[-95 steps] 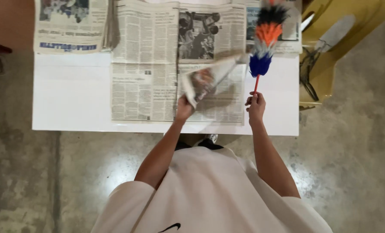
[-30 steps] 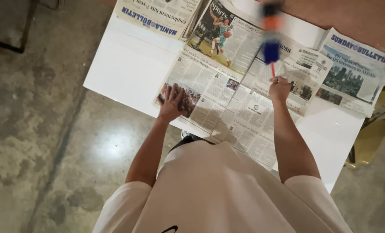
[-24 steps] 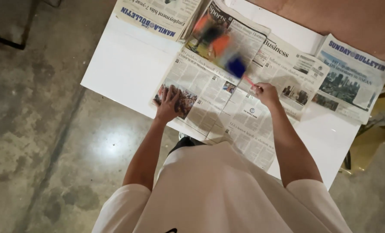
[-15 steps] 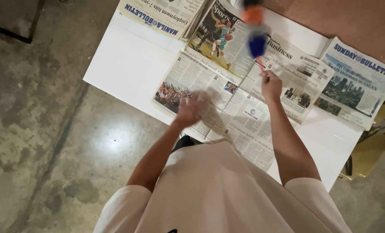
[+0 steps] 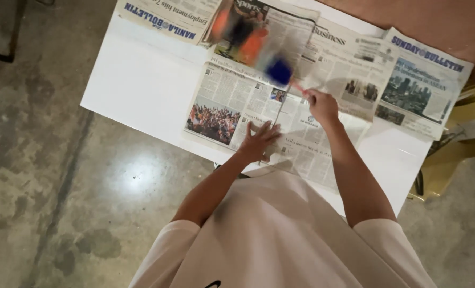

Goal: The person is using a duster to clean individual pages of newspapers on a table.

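Note:
My right hand [image 5: 321, 105] grips the thin red handle of a feather duster [image 5: 258, 50]. Its blue, orange and dark feathers are blurred with motion over the newspapers at the far side of the white table [image 5: 141, 85]. My left hand [image 5: 258, 140] lies flat with spread fingers on an open newspaper sheet [image 5: 232, 104] near the table's front edge, beside its centre fold. A colour photo of a crowd is printed on that sheet to the left of the hand.
Several more newspaper sheets [image 5: 418, 85] cover the back and right of the table. A yellow chair [image 5: 461, 154] stands at the right. Bare concrete floor [image 5: 51, 186] lies to the left, and a brown surface [image 5: 418, 21] is behind the table.
My left hand slid right from the crowd photo to the sheet's centre fold and flattened there. The duster swept back and forth across the far newspapers; it now points left.

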